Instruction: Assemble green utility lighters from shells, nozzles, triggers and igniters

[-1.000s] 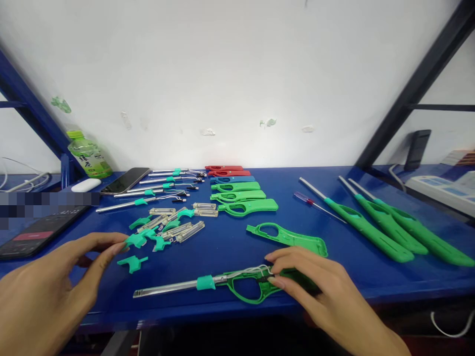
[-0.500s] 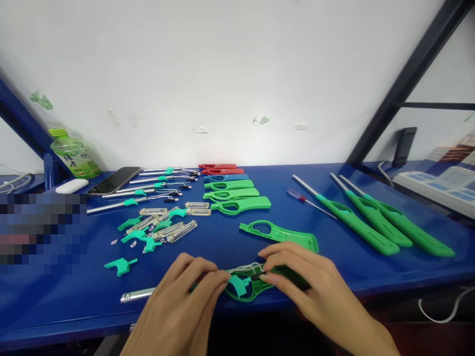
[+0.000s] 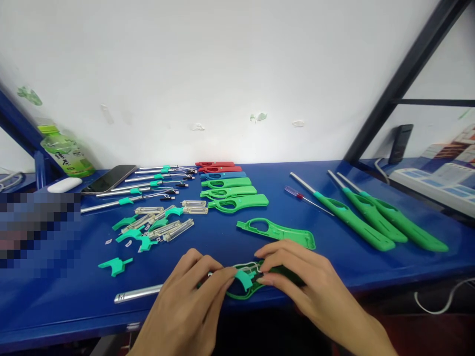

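A small teal plastic trigger piece, with a curved front and slim prongs, sits at the finger loop of a hollow green plastic handle half near the front edge of the blue table. The handle half lies with its inside facing up, its far end shaded and partly covered. Thin white wires run along its upper side, and a small black part shows just right of the trigger piece. A silver metal tube reaches out to the left, slotted at its tip; its middle is hidden behind the left hand.

That hand comes in from below, knuckles up and fingers bent to the right — their tips pinch the left side of the trigger piece. The right hand comes from the lower right, back upward, with its curled fingers and thumb gripping the handle half beside the black part — how firmly they press on that part cannot be told. The two sets of fingertips are near each other, apart.
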{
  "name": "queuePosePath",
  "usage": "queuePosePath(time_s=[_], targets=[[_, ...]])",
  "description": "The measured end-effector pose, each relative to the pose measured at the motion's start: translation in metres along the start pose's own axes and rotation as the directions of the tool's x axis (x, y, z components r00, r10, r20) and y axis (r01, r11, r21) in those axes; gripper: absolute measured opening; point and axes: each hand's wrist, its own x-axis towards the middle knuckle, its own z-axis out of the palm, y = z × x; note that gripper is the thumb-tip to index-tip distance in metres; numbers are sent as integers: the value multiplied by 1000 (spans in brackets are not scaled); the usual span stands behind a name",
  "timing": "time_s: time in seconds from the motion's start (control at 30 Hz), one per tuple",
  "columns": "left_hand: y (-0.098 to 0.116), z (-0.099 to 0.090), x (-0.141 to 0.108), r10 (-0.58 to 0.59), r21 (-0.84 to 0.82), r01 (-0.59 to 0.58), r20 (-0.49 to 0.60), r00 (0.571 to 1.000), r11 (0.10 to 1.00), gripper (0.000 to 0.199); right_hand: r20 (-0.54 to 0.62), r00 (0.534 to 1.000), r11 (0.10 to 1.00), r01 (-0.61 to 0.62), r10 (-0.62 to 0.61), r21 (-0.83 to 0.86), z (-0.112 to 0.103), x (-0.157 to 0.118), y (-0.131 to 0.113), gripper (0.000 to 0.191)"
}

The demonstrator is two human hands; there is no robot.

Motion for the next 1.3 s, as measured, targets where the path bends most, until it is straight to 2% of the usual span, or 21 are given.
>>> queuePosePath(time_s=[0.1,0.47,0.73,0.87,1.13,1.3], targets=[[-1,2,-4,21,-8,-21,5,1000,1000,33,8,1000,999,8,-8,33,-1,0,0,7],[0,7,-3,54,20,-52,-88,995,998,36,2,999,996,31,-32,78,-2,0,2,9],[3,13,2,32,-43,-40,-173,984,998,28,-35,998,996,62,-60,68,2,-2,5,8],[4,16,1,14,-66,-27,-182,983,997,29,-45,997,996,65,-62,65,3,-3,5,9],[-4,10,-5,57,64,-53,-54,997,997,39,-33,995,994,93,-91,56,-1,-4,6,6],[-7,9,-8,50,112,-46,-33,998,993,42,-52,992,993,117,-116,15,0,-4,7,4]])
